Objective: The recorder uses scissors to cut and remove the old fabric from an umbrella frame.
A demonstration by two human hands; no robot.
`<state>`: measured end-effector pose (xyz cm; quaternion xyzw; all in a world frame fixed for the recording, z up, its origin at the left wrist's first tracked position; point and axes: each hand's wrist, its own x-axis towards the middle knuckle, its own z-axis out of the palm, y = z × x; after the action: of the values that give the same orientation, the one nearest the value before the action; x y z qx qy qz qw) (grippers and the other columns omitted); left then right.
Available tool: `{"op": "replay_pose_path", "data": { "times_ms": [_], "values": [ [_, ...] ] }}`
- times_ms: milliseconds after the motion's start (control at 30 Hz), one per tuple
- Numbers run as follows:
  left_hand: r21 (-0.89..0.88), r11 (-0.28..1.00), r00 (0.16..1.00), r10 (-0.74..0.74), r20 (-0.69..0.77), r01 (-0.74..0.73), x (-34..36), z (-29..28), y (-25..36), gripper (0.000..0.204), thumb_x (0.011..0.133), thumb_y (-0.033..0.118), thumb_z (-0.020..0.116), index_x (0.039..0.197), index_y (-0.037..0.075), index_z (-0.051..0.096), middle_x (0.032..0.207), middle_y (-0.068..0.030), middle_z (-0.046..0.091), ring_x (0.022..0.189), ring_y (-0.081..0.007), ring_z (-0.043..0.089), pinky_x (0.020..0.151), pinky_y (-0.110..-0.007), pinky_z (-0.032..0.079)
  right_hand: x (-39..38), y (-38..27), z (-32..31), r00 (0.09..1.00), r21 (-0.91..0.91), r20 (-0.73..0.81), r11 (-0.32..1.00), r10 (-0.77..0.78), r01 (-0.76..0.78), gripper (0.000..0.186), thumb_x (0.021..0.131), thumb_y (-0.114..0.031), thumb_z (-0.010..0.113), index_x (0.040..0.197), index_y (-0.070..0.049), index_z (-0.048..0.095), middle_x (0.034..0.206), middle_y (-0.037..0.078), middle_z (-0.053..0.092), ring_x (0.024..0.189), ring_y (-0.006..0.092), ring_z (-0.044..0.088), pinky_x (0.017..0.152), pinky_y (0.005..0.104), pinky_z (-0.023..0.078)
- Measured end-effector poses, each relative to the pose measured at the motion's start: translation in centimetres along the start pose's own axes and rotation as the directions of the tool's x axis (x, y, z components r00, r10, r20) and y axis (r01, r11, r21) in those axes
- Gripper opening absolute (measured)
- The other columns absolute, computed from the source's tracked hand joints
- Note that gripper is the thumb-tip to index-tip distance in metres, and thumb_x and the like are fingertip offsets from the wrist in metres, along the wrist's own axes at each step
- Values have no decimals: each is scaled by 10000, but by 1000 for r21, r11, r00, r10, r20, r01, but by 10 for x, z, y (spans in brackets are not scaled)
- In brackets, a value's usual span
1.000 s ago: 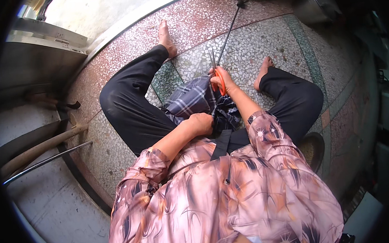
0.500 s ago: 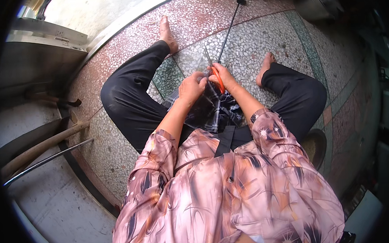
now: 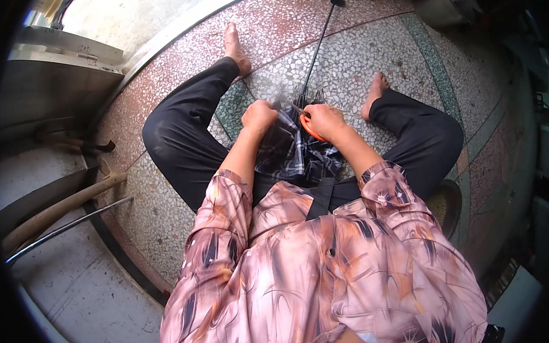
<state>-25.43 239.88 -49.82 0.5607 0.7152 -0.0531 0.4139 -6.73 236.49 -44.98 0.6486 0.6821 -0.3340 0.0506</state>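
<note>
Between my bent legs lies dark plaid cloth [image 3: 289, 149] with white lines, gathered around a thin dark rod [image 3: 319, 48] like an umbrella's shaft. The rod runs away from me across the floor to a black end piece. My left hand [image 3: 259, 116] is closed on an edge of the cloth, pulling it out to the left. In my right hand [image 3: 326, 120] is a pair of scissors [image 3: 310, 128] with orange handles. Their blades point left toward the cloth between my hands. Folds hide part of the blades and the rod's near end.
My bare feet rest on a speckled terrazzo floor [image 3: 280, 37] to either side of the rod. At the left, a curved wooden handle [image 3: 59, 204] and a metal bar [image 3: 72, 227] lie over a grey surface. A metal bucket [image 3: 446, 4] stands far right, and a round basket-like object [image 3: 445, 207] sits beside my right thigh.
My hands have moved apart, the left one leftward with the cloth. The scissors have swung from pointing away to pointing left. More cloth is spread out, and the rod has shifted slightly left.
</note>
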Motion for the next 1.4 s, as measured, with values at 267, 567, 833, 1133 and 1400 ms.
{"op": "replay_pose_path", "data": {
  "times_ms": [267,567,833,1133,1400],
  "values": [
    [173,984,997,58,-47,-49,-6,12,7,294,715,224,612,936,50,699,992,-192,664,962,-335,637,831,-408,498,1,2,-2,998,-87,55,996,-24,28,217,805,-218,539,916,-128,702,944,138,676,912,298,650,797,417,501],
    [135,988,994,81,-77,-70,-10,17,5,306,743,286,607,981,124,709,925,-162,680,920,-298,651,835,-375,494,2,2,-4,997,-176,71,983,-40,52,216,787,-187,542,883,-76,700,914,167,678,890,307,661,766,405,520],
    [-432,897,995,102,-9,-96,22,38,-30,368,749,336,611,998,81,703,757,-116,683,736,-210,658,731,-332,500,-3,-7,0,982,-267,151,952,-113,150,210,795,-207,546,856,-76,698,885,166,681,874,298,668,751,400,521],
    [-371,929,998,28,61,-3,28,28,-26,254,692,234,616,874,97,731,769,-118,690,738,-238,666,722,-326,506,-6,7,0,992,-222,115,972,-51,76,213,803,-235,557,921,-131,700,884,134,683,869,289,664,741,406,519],
    [-8,998,998,-54,25,54,10,25,-3,287,725,218,567,957,157,723,1037,-141,668,1008,-301,629,891,-384,475,-2,3,-3,991,-245,124,966,-55,84,230,798,-248,557,956,-167,704,881,114,686,859,276,662,726,407,515]
  ]
}}
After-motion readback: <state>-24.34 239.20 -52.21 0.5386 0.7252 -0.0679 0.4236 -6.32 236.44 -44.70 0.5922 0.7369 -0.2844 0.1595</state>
